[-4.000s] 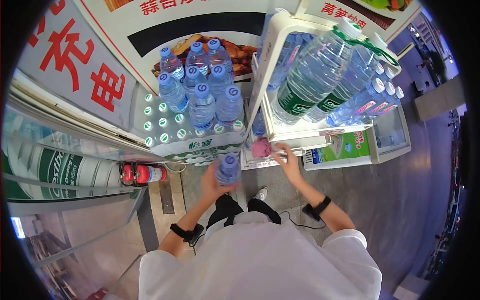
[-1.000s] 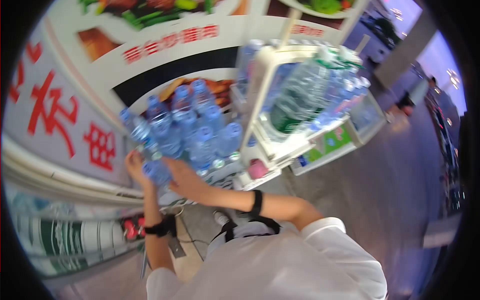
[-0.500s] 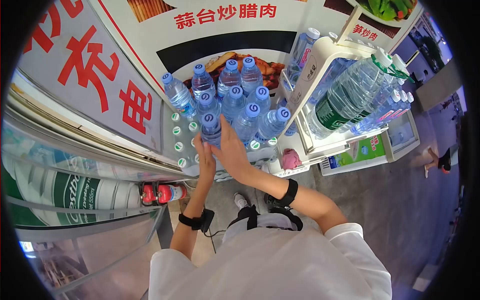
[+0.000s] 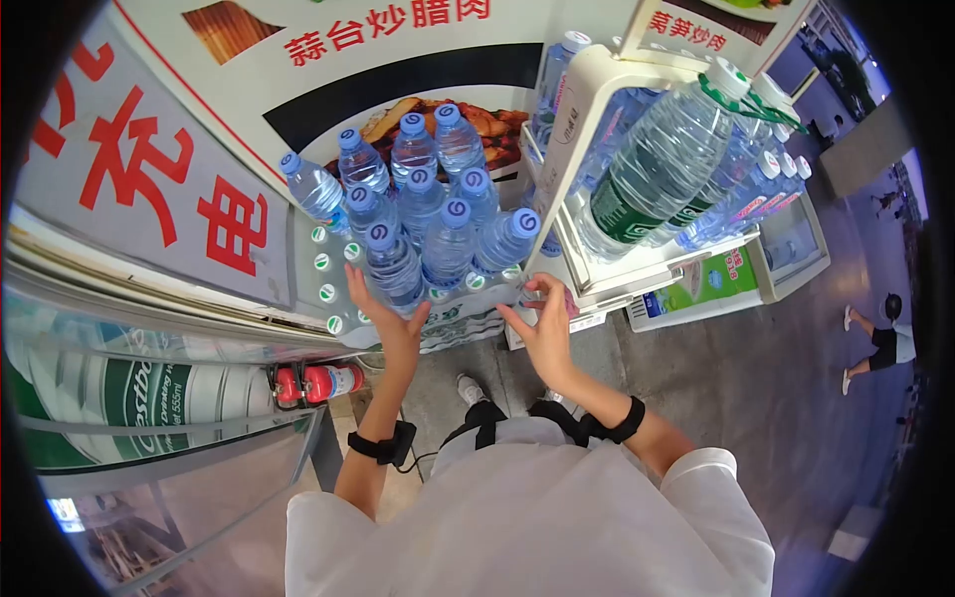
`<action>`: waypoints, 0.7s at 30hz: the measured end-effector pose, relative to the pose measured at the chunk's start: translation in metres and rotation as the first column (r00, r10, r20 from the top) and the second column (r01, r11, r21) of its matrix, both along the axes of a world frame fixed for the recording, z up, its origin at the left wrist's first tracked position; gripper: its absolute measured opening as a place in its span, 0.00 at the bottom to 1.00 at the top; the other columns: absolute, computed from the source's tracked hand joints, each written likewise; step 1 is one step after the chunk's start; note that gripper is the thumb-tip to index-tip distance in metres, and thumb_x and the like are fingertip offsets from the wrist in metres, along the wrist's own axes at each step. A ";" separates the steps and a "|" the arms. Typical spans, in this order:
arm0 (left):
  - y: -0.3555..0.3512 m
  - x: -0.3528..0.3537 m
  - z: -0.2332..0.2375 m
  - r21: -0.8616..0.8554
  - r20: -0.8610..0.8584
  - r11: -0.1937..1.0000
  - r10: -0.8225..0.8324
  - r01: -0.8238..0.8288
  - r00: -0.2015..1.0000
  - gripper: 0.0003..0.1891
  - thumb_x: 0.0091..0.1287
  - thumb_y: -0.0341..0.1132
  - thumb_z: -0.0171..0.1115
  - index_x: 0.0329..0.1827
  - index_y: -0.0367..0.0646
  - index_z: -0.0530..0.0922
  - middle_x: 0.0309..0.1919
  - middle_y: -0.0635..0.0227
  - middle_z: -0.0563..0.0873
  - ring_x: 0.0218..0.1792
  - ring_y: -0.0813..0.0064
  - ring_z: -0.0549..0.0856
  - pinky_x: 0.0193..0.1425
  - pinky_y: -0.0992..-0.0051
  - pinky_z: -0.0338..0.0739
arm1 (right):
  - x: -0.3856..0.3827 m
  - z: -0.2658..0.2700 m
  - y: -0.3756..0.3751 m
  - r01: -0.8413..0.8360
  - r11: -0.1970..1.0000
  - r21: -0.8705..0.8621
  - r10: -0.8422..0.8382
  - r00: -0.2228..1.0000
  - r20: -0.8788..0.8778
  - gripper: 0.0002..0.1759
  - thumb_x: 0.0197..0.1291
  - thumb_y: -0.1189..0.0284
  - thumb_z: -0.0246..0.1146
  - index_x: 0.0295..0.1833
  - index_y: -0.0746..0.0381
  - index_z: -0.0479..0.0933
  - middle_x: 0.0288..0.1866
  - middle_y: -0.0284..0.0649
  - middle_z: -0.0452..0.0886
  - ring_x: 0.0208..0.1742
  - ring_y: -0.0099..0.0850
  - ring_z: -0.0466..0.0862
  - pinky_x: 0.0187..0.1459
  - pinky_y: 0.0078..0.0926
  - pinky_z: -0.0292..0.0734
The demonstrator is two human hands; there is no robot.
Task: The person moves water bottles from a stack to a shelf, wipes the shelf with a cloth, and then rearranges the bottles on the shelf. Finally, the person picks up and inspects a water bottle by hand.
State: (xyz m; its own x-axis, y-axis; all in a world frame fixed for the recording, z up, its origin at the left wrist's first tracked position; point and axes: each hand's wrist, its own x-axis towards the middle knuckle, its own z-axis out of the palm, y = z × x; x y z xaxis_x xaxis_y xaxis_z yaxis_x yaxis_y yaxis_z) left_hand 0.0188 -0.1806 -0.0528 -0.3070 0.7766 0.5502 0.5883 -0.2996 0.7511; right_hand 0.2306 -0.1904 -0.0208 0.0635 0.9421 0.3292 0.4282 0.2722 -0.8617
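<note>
Several blue-capped water bottles (image 4: pixel 448 239) stand in a group on top of a plastic-wrapped pack of green-and-white-capped bottles (image 4: pixel 463 323). My left hand (image 4: pixel 386 313) is spread beside the front-left blue-capped bottle (image 4: pixel 393 264), its fingers close to that bottle; whether they touch it is unclear. At the right front corner of the pack, my right hand (image 4: pixel 542 323) has its fingers apart and curved, with nothing seen between them. Both wrists carry black bands.
On the right, a white rack (image 4: pixel 587 109) holds large green-labelled bottles (image 4: pixel 647 169) and smaller ones. Red canisters (image 4: pixel 316 382) sit at lower left by a glass-fronted cabinet (image 4: pixel 179 478). A person (image 4: pixel 880 333) is far right. A food poster (image 4: pixel 398 60) stands behind.
My right hand has left the front blue-capped bottle and moved right to the pack's corner. My left hand has opened and moved slightly left. The camera view has shifted.
</note>
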 end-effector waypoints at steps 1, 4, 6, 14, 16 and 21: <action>-0.001 0.002 0.002 -0.006 -0.039 1.000 0.018 -0.018 0.999 0.53 0.49 0.37 0.72 0.73 0.37 0.44 0.73 0.50 0.45 0.73 0.53 0.49 0.74 0.58 0.42 | 0.006 -0.001 0.001 -0.065 0.998 -0.013 0.065 0.995 0.071 0.25 0.48 0.74 0.71 0.50 0.64 0.69 0.38 0.43 0.76 0.38 0.37 0.79 0.39 0.32 0.76; -0.003 0.002 0.002 -0.016 -0.039 0.999 0.028 -0.029 0.999 0.55 0.46 0.35 0.74 0.73 0.37 0.45 0.73 0.49 0.45 0.73 0.51 0.48 0.74 0.55 0.43 | 0.029 -0.005 0.001 -0.353 0.914 -0.203 0.395 0.889 0.233 0.22 0.53 0.68 0.68 0.51 0.63 0.71 0.34 0.43 0.80 0.35 0.39 0.82 0.37 0.33 0.76; -0.006 0.003 0.001 -0.032 -0.045 0.998 0.044 -0.045 0.998 0.54 0.46 0.33 0.74 0.73 0.37 0.46 0.73 0.49 0.45 0.73 0.50 0.49 0.74 0.55 0.43 | 0.057 -0.035 0.002 -0.552 0.766 -0.330 0.632 0.740 0.229 0.23 0.55 0.60 0.66 0.51 0.62 0.72 0.33 0.45 0.82 0.35 0.45 0.82 0.37 0.39 0.76; -0.052 0.038 0.007 -0.071 -0.124 0.977 0.192 -0.201 0.974 0.46 0.51 0.29 0.70 0.72 0.37 0.51 0.73 0.50 0.48 0.72 0.50 0.51 0.73 0.55 0.45 | 0.185 -0.142 0.022 -0.234 0.777 -0.584 0.484 0.816 0.316 0.22 0.57 0.60 0.63 0.50 0.66 0.75 0.35 0.51 0.82 0.39 0.45 0.83 0.41 0.37 0.76; -0.069 0.056 0.002 -0.062 -0.131 0.960 0.265 -0.274 0.955 0.45 0.52 0.28 0.70 0.71 0.38 0.52 0.73 0.50 0.49 0.72 0.50 0.52 0.73 0.55 0.46 | 0.200 -0.155 0.049 -0.148 0.875 -0.461 0.322 0.888 0.327 0.23 0.57 0.60 0.63 0.51 0.67 0.74 0.40 0.54 0.81 0.43 0.48 0.82 0.47 0.36 0.76; -0.123 0.121 -0.023 -0.043 -0.078 0.920 0.386 -0.390 0.919 0.36 0.54 0.22 0.64 0.67 0.36 0.59 0.65 0.52 0.61 0.66 0.55 0.63 0.69 0.63 0.58 | 0.208 -0.209 0.144 -0.314 0.949 -0.001 0.283 0.853 0.438 0.25 0.60 0.62 0.62 0.56 0.69 0.72 0.53 0.56 0.77 0.55 0.47 0.77 0.58 0.36 0.70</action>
